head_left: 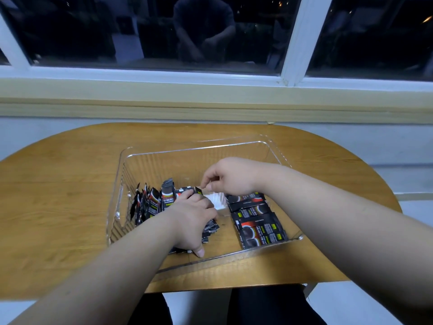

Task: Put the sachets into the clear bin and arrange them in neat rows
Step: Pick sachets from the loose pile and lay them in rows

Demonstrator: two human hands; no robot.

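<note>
**Both hands inside the bin, busy with sachets**

On a wooden worktop (70, 184) under a dark window (117, 31): a clear bin (187, 150) with ribbed walls and a handle slot in its left end.

Inside, along the left end, a row (150, 202) of black sachets standing on edge, packed close and leaning a little. Beside that row, toward the middle, a bundle (212, 227) of more sachets on edge, mostly hidden beneath the left hand. At the right end, a pile (257, 221) of sachets lying flat, overlapped like tiles, printed faces up, reaching as far as the near wall. Between bundle and pile, something white (218, 200) on the floor of the bin; cannot tell what.

Left hand (192, 221) palm down over the bundle, forearm reaching in across the near wall. Fingers curled over the far end, thumb (199, 252) hooked down at the near end, gripping the bundle lengthwise.

Right hand (229, 177) reaching in from the right, above the far part of the pile, wrist raised and fingers bent downward. Thumb and forefinger pinching the top edge of a single sachet (195, 190), upright just past the left fingertips.

Both forearms bare. Dark trousers (269, 306) below the near edge of the worktop.
</note>
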